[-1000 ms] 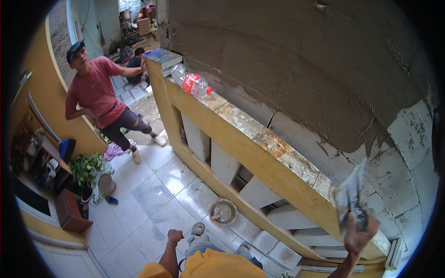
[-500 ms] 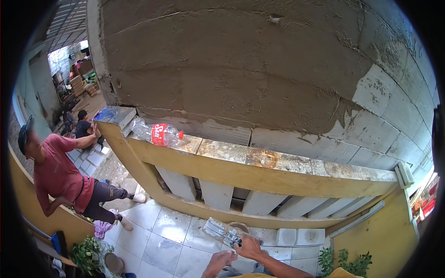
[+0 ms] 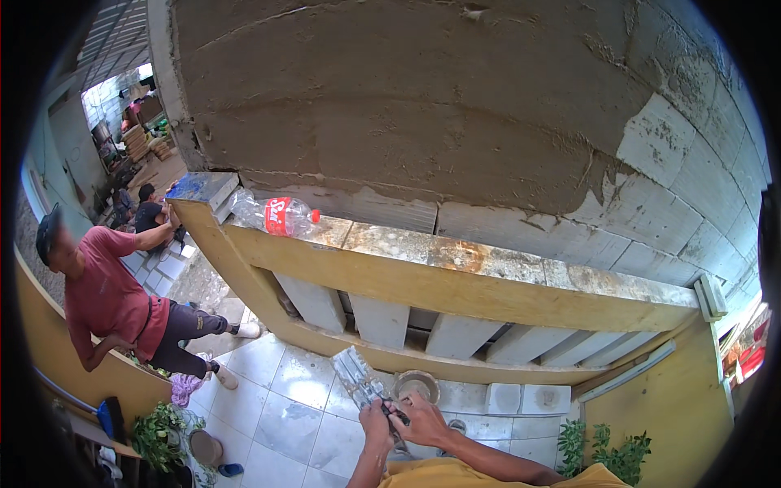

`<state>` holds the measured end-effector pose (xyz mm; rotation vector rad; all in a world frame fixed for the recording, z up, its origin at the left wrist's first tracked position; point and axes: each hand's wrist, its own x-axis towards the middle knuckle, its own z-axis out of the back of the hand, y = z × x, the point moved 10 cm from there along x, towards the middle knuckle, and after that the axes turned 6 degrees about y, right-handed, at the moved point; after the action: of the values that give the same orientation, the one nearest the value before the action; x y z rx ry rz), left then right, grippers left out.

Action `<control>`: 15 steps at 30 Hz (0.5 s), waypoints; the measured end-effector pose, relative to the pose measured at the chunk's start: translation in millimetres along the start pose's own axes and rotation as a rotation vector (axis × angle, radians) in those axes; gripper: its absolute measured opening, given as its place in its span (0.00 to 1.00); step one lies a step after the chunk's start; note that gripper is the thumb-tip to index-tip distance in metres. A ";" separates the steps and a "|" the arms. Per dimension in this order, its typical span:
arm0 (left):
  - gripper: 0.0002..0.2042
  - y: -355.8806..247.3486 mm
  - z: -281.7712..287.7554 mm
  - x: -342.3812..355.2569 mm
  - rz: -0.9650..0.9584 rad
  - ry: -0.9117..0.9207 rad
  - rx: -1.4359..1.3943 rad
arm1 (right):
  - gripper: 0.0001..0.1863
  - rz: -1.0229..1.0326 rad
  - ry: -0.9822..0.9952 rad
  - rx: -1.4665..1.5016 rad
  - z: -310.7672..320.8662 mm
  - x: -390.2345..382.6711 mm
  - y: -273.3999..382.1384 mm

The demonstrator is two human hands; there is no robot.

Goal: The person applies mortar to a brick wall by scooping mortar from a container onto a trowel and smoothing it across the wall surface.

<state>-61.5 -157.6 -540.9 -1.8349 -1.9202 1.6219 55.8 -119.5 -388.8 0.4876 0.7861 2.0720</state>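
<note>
A plastering trowel [image 3: 355,376] with a rectangular metal blade, smeared with grey mortar, is held in front of me above the tiled floor. My left hand [image 3: 375,424] is closed at the near end of the blade. My right hand [image 3: 422,420] is closed around the dark handle, close beside the left; the fingers partly hide the handle. Just beyond my right hand, a round mortar-stained bucket [image 3: 431,393] sits on the floor by the low yellow wall.
The low yellow wall [image 3: 488,281] carries a clear plastic bottle with a red label [image 3: 277,216]. Behind it rises a partly plastered block wall [image 3: 390,106]. Two pale blocks [image 3: 545,399] lie at its foot. A co-worker in a red shirt [image 3: 110,281] stands left. Potted plants [image 3: 154,439] are nearby.
My left hand has come up and taken hold of the trowel beside my right. The trowel has swung left and its blade now points up-left, uncovering more of the bucket.
</note>
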 end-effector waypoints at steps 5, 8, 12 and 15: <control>0.12 -99.4 -54.0 -30.9 -0.318 0.196 0.251 | 0.08 -0.017 -0.316 0.081 60.9 -37.0 -45.6; 0.15 -178.3 -125.9 -57.3 -0.573 0.315 0.320 | 0.07 -0.190 -0.367 0.155 89.1 -64.1 -102.6; 0.16 -267.5 -245.4 -74.2 -0.795 0.508 0.090 | 0.07 -0.317 -0.435 0.152 129.5 -104.6 -156.2; 0.20 -331.4 -346.7 -82.3 -1.042 0.377 0.189 | 0.06 -0.406 -0.554 0.112 168.5 -132.1 -187.7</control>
<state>-53.0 77.2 -114.8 -0.7128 -1.9032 0.9553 338.1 -84.6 -402.3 0.8419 0.6043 1.4248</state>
